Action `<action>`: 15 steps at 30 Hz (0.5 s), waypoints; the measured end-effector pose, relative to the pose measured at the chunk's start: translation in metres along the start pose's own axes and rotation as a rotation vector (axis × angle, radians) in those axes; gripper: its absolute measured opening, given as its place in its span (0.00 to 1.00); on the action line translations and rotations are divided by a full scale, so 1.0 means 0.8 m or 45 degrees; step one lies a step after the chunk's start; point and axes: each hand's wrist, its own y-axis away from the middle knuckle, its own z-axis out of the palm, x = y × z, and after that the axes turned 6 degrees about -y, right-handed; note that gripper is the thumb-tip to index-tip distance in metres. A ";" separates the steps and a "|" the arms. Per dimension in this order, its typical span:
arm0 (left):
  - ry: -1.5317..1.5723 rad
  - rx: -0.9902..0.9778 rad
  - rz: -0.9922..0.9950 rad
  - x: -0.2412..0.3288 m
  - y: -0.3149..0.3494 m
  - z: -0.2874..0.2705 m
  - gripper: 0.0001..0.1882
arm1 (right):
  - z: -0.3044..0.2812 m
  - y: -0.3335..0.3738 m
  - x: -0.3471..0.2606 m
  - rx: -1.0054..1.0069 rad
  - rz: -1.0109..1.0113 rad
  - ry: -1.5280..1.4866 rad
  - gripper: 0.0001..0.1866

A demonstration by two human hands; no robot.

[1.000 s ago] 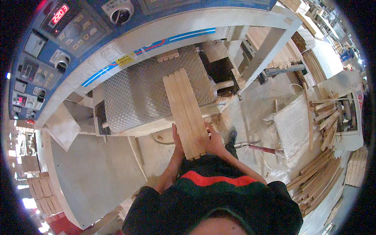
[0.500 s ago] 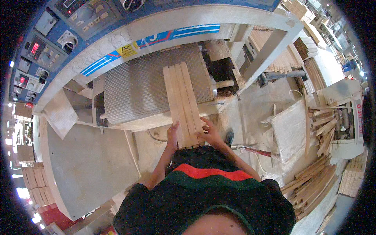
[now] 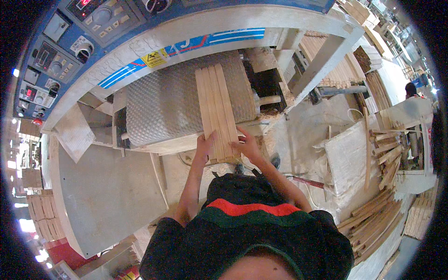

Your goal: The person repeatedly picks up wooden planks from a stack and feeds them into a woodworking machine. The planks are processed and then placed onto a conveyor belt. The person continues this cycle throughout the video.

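Note:
Several long pale wooden strips [image 3: 216,107] lie side by side as one flat bundle, pointing away from me. Their far part rests on the textured grey conveyor belt [image 3: 163,105] of a machine, and their near ends stick out over its front edge. My left hand [image 3: 205,145] grips the left side of the bundle close to the near end. Against the right side, my right hand [image 3: 247,145] is closed with its thumb and fingers on the strips. The undersides of the strips and some fingertips are hidden.
The machine's blue control panel [image 3: 56,65] and pale frame bar [image 3: 205,23] arch over the belt. A grey side table [image 3: 112,186] stands at the left. Loose wooden sticks [image 3: 373,224] are piled at the lower right, with stacked boards [image 3: 331,60] beyond the frame post. A person [image 3: 410,91] is far right.
Both hands have pushed the strips forward, away from my body, so more of their length lies over the belt. My arms are stretched further out.

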 end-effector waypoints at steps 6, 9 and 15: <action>0.034 -0.043 0.008 0.013 -0.035 0.006 0.21 | -0.005 -0.033 -0.006 -0.022 -0.020 -0.078 0.37; 0.093 -0.091 0.014 0.016 -0.049 0.004 0.23 | 0.002 -0.034 -0.015 -0.002 0.006 -0.091 0.35; 0.147 -0.219 -0.040 0.027 -0.047 -0.001 0.31 | -0.002 -0.037 0.000 0.043 -0.061 -0.120 0.29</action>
